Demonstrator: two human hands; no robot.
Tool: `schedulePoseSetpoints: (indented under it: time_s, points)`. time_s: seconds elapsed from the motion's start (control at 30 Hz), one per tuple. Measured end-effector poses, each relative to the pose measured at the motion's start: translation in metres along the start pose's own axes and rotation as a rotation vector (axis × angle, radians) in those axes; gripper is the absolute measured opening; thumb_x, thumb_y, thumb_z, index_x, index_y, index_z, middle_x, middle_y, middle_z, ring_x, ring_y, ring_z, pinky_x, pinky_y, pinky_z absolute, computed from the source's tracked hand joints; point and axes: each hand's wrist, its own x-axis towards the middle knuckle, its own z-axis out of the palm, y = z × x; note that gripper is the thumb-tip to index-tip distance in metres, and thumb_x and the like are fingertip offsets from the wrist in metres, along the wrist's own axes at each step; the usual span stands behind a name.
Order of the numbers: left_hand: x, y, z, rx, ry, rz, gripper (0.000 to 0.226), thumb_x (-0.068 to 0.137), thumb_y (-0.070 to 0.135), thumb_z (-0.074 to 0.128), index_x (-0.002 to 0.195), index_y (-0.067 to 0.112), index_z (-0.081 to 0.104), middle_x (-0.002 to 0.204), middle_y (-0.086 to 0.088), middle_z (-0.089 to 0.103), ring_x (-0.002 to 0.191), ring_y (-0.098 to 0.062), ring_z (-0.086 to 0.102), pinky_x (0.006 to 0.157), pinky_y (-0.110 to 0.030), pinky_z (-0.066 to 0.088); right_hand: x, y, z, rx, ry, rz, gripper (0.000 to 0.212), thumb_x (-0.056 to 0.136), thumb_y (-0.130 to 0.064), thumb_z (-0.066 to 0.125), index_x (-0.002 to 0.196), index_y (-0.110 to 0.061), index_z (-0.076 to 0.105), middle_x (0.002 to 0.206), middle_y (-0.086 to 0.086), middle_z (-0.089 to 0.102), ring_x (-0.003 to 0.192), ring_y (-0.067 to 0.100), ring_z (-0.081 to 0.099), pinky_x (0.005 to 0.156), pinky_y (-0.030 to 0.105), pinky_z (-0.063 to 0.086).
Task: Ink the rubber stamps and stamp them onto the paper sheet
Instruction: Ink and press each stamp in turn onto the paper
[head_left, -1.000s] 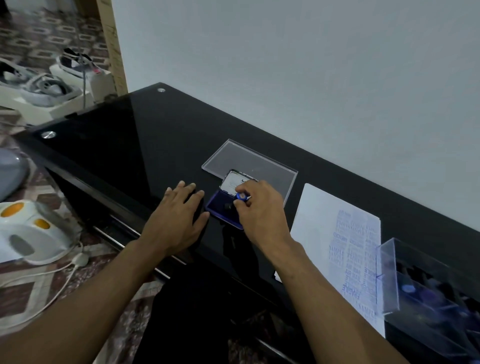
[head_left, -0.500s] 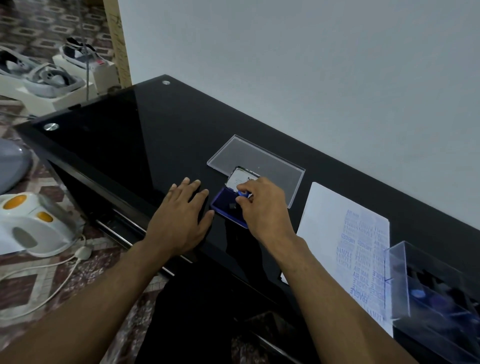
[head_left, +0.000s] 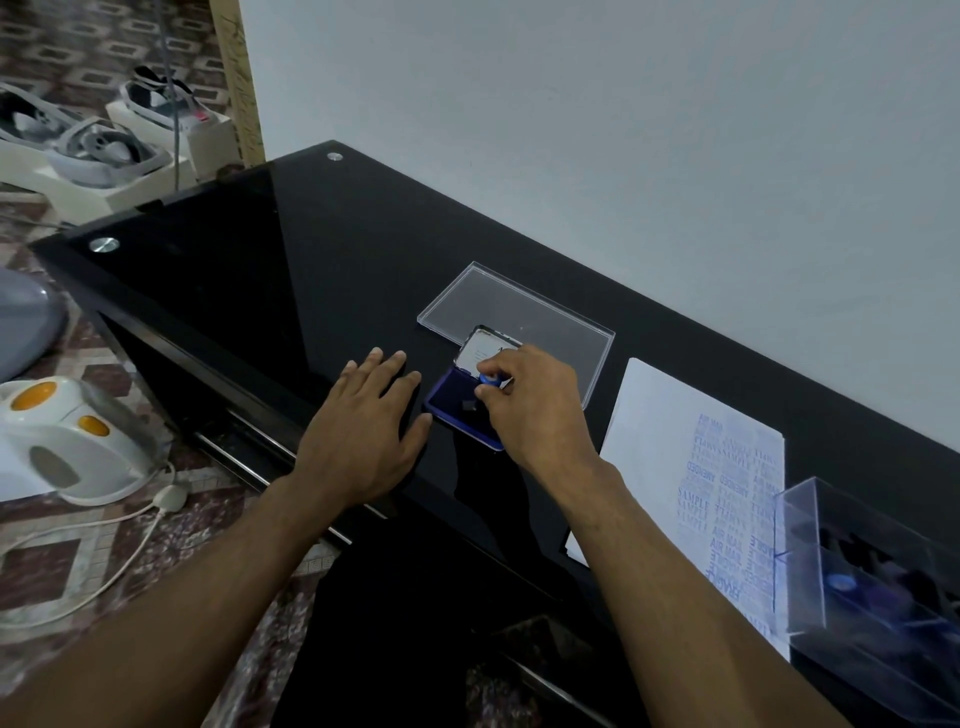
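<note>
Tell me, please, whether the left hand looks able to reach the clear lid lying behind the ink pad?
Probably yes: the left hand lies flat beside the ink pad, and bare tabletop leads round to the clear lid.

White kettle (head_left: 67, 441) with orange spots on the patterned floor (head_left: 62, 31), shoes (head_left: 88, 145) on boxes beyond.

Stamp (head_left: 489, 380) now higher (slightly) above pad (head_left: 464, 411)

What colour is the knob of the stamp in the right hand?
Blue; the stamp knob shows in the head view.
</note>
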Motion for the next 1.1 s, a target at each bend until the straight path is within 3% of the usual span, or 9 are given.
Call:
schedulePoseSetpoints:
  time_s: [0.13,0.33,0.5,0.63,0.83,1.0,1.1]
  points:
    - [0.0001,-0.0006,0.0003,0.000,-0.002,-0.001,0.076,0.094,0.063,0.017,0.151,0.020,0.041,0.163,-0.006,0.028,0.154,-0.024,0.015,0.126,-0.046,0.012,0.0011,0.0007,0.0019,0.018,0.005,0.026,0.026,0.094,-0.018,0.064,0.120,-0.020,0.070,0.121,-0.003,0.066,0.105,0.011,0.062,0.081,0.013,0.039]
    - [-0.0005,-0.0015,0.0023,0.001,0.007,0.002,0.072,0.096,0.061,0.021,0.150,0.019,0.042,0.162,-0.006,0.031,0.153,-0.025,0.016,0.125,-0.046,0.014,-0.0004,0.0001,-0.0015,0.015,0.006,0.002,0.025,0.096,-0.017,0.061,0.119,-0.016,0.070,0.120,0.002,0.068,0.107,0.015,0.064,0.094,0.023,0.047]
    - [0.0004,-0.0009,0.0019,0.001,-0.001,-0.003,0.073,0.095,0.062,0.020,0.151,0.020,0.041,0.163,-0.006,0.029,0.154,-0.024,0.014,0.126,-0.046,0.012,-0.0004,0.0035,0.0016,0.043,0.036,-0.002,0.021,0.090,-0.016,0.068,0.111,-0.017,0.074,0.112,-0.003,0.070,0.086,0.004,0.058,0.071,0.004,0.041]
    - [0.0001,0.0001,0.0001,-0.005,-0.006,-0.006,0.075,0.094,0.063,0.017,0.151,0.020,0.040,0.163,-0.006,0.028,0.154,-0.024,0.013,0.126,-0.046,0.011,-0.0016,0.0038,0.0033,0.029,0.051,-0.018,0.017,0.088,-0.017,0.071,0.103,-0.018,0.076,0.105,-0.003,0.069,0.083,0.003,0.054,0.067,0.005,0.039]
    - [0.0002,-0.0005,0.0014,0.002,-0.003,-0.004,0.073,0.095,0.063,0.018,0.151,0.021,0.040,0.163,-0.006,0.028,0.154,-0.024,0.014,0.126,-0.046,0.012,-0.0011,0.0031,0.0000,0.057,0.013,-0.016,0.023,0.094,-0.016,0.064,0.116,-0.017,0.072,0.114,-0.003,0.068,0.069,-0.004,0.049,0.060,-0.002,0.035]
    - [-0.0004,-0.0001,0.0008,-0.012,-0.001,-0.003,0.075,0.095,0.063,0.017,0.150,0.020,0.041,0.163,-0.006,0.030,0.154,-0.025,0.015,0.125,-0.048,0.014,-0.0017,0.0043,0.0017,0.070,0.037,0.000,0.025,0.092,-0.016,0.067,0.116,-0.017,0.072,0.117,-0.001,0.068,0.097,0.008,0.063,0.079,0.010,0.041]
    - [-0.0009,0.0001,-0.0002,-0.014,-0.001,-0.003,0.075,0.094,0.063,0.016,0.150,0.020,0.041,0.163,-0.006,0.030,0.154,-0.025,0.015,0.125,-0.048,0.014,-0.0014,0.0051,0.0033,0.073,0.042,0.005,0.024,0.091,-0.017,0.068,0.115,-0.017,0.072,0.116,-0.001,0.068,0.101,0.011,0.064,0.087,0.018,0.047]
